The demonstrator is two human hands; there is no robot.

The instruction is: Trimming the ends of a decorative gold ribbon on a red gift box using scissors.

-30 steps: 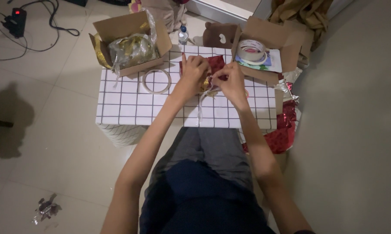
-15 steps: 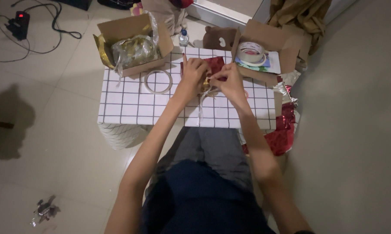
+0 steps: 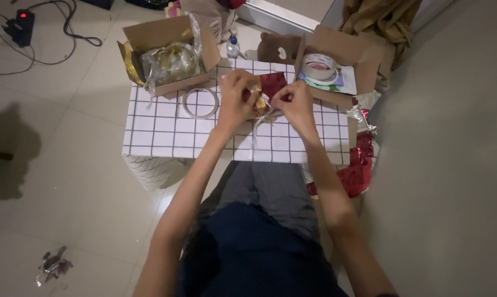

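I am working a small gold and red wrapped piece [image 3: 262, 102] between both hands, and it is sitting just above the far half of the bench [image 3: 166, 129], near the middle of its back edge. A pale, clear ribbon [image 3: 255, 132] is hanging from it toward the near edge. My left hand [image 3: 236, 99] is pinching the piece from its side with fingers curled tight, and my right hand [image 3: 292, 104] is pinching it from the other side, both narrow and closed on it.

I judge the risk to be slippage: the foil looks glossy and crinkled, so a loose pinch could be letting the ribbon slide off or the wrap tear. The dangling ribbon could also be snagging on the bench edge.

The piece is looking shiny, gold at the centre with a dark red sheet [image 3: 273, 85] lying behind it; finer detail is hidden by my fingers.

A roll of tape [image 3: 200, 103] is lying just left of my left hand. A cardboard box of gold foil [image 3: 168, 55] is standing at the far left corner, and an open box with a tape roll [image 3: 328, 66] at the far right corner. Red foil [image 3: 358, 165] is hanging beside the right edge.
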